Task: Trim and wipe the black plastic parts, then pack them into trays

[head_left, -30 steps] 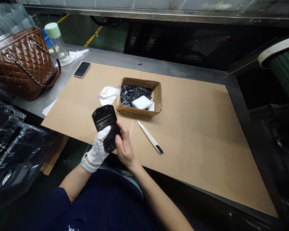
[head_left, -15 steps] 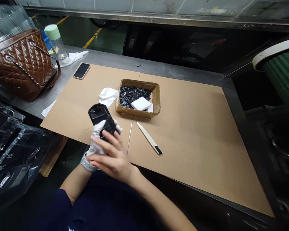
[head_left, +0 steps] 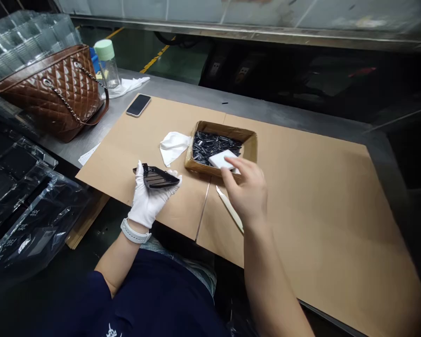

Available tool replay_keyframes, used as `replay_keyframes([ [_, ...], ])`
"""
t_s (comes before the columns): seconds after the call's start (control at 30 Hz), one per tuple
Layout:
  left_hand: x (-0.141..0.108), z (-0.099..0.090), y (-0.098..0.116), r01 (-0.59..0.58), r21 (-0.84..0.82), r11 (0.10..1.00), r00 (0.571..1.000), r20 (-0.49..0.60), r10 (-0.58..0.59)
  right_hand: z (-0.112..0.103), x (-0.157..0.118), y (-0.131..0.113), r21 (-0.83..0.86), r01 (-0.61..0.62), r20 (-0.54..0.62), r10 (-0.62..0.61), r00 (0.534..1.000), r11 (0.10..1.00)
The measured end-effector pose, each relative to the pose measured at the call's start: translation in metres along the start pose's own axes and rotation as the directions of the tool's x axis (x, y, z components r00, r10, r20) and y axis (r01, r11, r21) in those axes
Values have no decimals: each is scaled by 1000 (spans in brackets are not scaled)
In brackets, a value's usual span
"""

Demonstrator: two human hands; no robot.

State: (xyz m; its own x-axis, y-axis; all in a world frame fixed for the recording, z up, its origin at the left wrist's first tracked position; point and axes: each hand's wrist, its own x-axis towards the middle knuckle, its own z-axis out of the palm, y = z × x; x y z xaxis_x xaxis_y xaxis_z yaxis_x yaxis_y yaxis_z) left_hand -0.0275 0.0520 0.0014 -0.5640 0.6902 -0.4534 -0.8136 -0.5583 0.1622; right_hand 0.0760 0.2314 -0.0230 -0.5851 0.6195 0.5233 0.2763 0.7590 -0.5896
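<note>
A white glove covers my left hand [head_left: 149, 199], which holds a black plastic part [head_left: 157, 178] with ribs, tilted above the table edge. My bare right hand [head_left: 247, 187] is over the near right side of a cardboard box [head_left: 196, 165], its thumb and index finger on a white foam block [head_left: 221, 158]. Many small black pieces [head_left: 210, 142] fill the box around the block. Partly behind my right forearm lies a white knife-like tool [head_left: 228, 207]. A white cloth [head_left: 173, 146] rests left of the box.
Brown cardboard sheets [head_left: 312, 201] cover the metal table. A phone [head_left: 138, 105] lies at the back left, near a brown quilted bag [head_left: 56, 93] and a bottle with a green lid [head_left: 107, 63]. Plastic-wrapped black items [head_left: 31, 210] are at the far left.
My right hand has moved from the black part to the foam block in the box. The black part in my left hand has turned to a flatter angle. The whole view has shifted.
</note>
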Motion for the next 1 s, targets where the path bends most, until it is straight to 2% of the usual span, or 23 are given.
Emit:
replay_keyframes([
  [0.1, 5, -3, 1, -30, -22, 999, 998, -53, 29, 5, -33, 14, 41, -105, 71, 102, 992, 994],
  [0.17, 8, -5, 1, -50, -26, 998, 995, -83, 48, 15, -42, 12, 100, -145, 139, 130, 982, 984],
  [0.23, 10, -6, 1, -82, -23, 996, 994, -75, 80, 35, -38, 2, 185, -119, 252, 71, 965, 976],
  [0.33, 12, -8, 7, -185, -7, 983, 982, -49, 185, 84, -12, -18, 220, -61, 373, -26, 928, 974],
  [0.4, 13, -9, 14, -304, 14, 953, 950, -73, 304, 121, 11, -26, 157, -72, 371, 9, 928, 985],
  [0.47, 14, -10, 25, -433, 45, 900, 892, -121, 436, 152, 31, -29, 116, -115, 337, 70, 939, 987],
  [0.57, 19, -14, 43, -547, 84, 833, 815, -176, 553, 176, 46, -30, 154, -143, 321, 88, 943, 978],
  [0.63, 24, -18, 54, -569, 75, 819, 799, -184, 572, 176, 42, -36, 220, -118, 334, 39, 942, 968],
  [0.7, 30, -21, 61, -564, 57, 824, 806, -179, 564, 165, 26, -49, 295, -72, 341, -35, 939, 953],
  [0.8, 37, -24, 62, -430, 48, 902, 883, -187, 431, 145, -7, -77, 463, -2, 369, -191, 910, 886],
  [0.87, 37, -24, 57, -304, 43, 952, 934, -187, 306, 136, -26, -93, 566, -37, 389, -227, 893, 823],
  [0.93, 34, -24, 51, -261, 43, 964, 947, -183, 264, 132, -37, -103, 616, -95, 407, -213, 888, 782],
  [1.0, 29, -22, 45, -274, 97, 957, 938, -192, 288, 129, -42, -106, 622, -76, 388, -222, 895, 780],
])
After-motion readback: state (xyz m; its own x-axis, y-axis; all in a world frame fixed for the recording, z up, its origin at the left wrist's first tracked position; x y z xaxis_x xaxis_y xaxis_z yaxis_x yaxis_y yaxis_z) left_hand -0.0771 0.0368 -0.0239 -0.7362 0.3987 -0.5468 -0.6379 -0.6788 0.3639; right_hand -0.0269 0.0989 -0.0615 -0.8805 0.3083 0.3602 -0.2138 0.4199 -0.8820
